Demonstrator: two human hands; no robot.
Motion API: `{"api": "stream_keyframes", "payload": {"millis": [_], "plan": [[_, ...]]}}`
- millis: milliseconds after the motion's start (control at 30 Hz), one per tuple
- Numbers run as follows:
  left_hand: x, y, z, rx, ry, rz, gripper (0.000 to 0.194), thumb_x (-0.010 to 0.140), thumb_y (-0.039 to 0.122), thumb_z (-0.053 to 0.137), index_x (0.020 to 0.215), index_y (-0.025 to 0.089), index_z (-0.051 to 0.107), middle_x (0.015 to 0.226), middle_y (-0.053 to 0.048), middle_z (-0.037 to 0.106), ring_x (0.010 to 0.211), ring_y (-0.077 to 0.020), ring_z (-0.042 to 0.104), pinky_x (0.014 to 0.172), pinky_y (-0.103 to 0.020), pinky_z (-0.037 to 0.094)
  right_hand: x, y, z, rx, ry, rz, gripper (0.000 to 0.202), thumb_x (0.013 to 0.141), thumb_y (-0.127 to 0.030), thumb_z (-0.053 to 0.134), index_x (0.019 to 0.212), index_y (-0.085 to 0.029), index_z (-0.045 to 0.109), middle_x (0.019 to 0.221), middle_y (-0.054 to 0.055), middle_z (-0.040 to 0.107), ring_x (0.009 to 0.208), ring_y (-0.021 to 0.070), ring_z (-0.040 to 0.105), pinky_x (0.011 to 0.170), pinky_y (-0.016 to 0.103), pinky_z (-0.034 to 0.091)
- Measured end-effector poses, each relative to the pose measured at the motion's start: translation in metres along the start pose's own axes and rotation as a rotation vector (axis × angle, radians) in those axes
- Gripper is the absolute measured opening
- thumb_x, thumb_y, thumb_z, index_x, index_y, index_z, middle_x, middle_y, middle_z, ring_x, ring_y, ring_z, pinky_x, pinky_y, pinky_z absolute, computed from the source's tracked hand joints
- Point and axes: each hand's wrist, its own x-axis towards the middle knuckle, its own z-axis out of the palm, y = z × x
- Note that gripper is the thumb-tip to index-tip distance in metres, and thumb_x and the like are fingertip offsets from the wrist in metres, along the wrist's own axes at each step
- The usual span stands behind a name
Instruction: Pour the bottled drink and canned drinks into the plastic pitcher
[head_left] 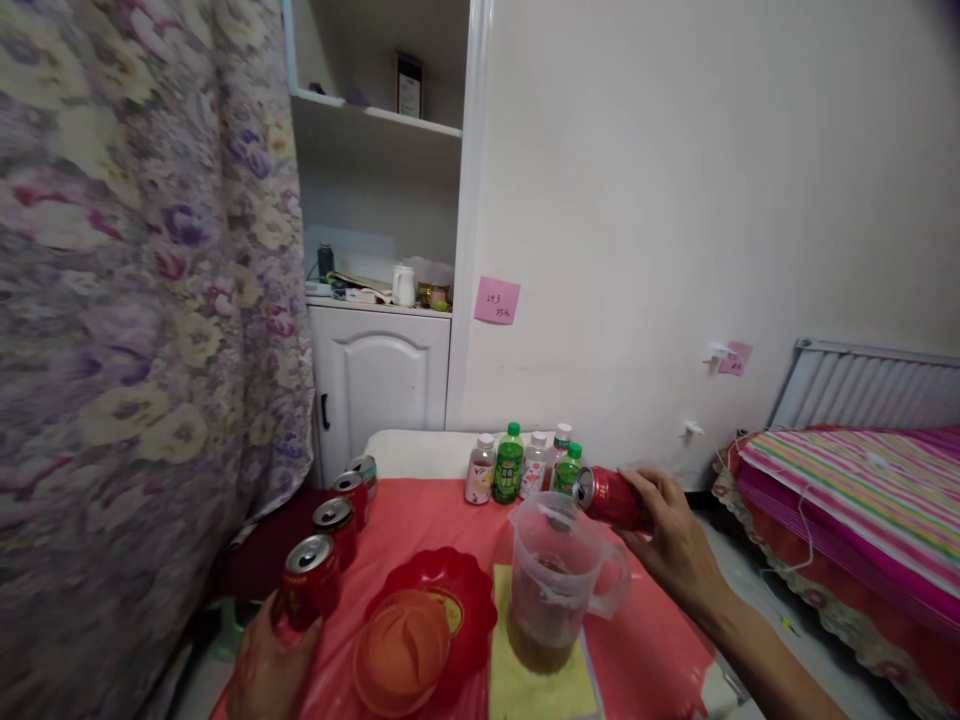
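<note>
My right hand is wrapped round a red can, tilted with its opened top toward a clear plastic pitcher. Brown liquid shows in the pitcher's bottom, and it stands on a yellow cloth. Low at the left, my left hand has its fingers at the base of the nearest upright red can. More cans stand in a row behind that one, among them a dark-topped can and another red can. An orange bowl lies on a scalloped red plate.
Several drink bottles stand behind the pitcher on the red-covered table. A floral curtain hangs at the left, beside a white cabinet. At the right are a striped bed and a radiator.
</note>
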Motion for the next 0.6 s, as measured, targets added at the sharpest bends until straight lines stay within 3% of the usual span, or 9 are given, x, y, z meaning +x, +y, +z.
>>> {"api": "stream_keyframes", "payload": {"millis": [100,600], "plan": [[-0.0012,0.001,-0.0018,-0.003,-0.058,0.0,0.079,0.073,0.05,0.051,0.138,0.006,0.045,0.136,-0.026,0.06,0.125,-0.0412,0.058,0.107,-0.05,0.045,0.002,-0.0015,-0.0021,-0.01,0.0,-0.021,0.063,0.083,-0.019,0.062,0.141,-0.029,0.039,0.129,0.011,0.052,0.119,0.0294,0.055,0.1,0.05,0.053],[-0.0029,0.0069,-0.0046,-0.009,-0.065,-0.011,0.079,0.074,0.051,0.048,0.139,0.007,0.043,0.136,-0.027,0.058,0.125,-0.0429,0.057,0.106,-0.052,0.045,0.0075,-0.0036,-0.0067,-0.08,0.006,-0.084,0.062,0.085,-0.019,0.062,0.141,-0.029,0.039,0.129,0.012,0.051,0.116,0.0293,0.054,0.098,0.049,0.054]]}}
